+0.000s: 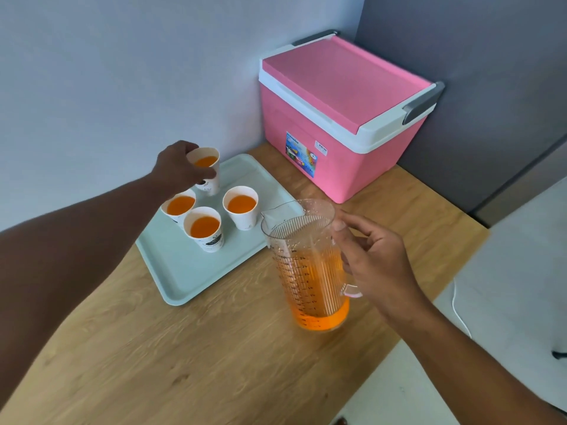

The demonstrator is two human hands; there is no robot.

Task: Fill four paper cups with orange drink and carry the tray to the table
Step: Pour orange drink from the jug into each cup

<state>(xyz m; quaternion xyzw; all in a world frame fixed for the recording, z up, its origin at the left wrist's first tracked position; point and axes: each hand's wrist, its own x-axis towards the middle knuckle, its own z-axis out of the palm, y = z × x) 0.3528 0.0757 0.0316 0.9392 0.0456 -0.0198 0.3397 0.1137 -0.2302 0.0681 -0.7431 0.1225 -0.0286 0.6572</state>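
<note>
A pale green tray (187,277) lies on the wooden counter and carries several white paper cups holding orange drink. My left hand (179,170) grips the far cup (208,167) at its rim and side, at the tray's back edge. Three other cups stand close together: one (178,207) partly under my wrist, one (205,229) in front, one (241,207) to the right. A clear measuring jug (310,271) with orange drink in its lower part stands upright on the counter right of the tray. My right hand (377,265) is at the jug's handle, fingers spread and loose.
A pink cooler box (343,118) with a white rim and grey handles sits shut in the back corner against the walls. The wooden counter (184,363) ends at the right, with a light floor and a white cable (458,311) below.
</note>
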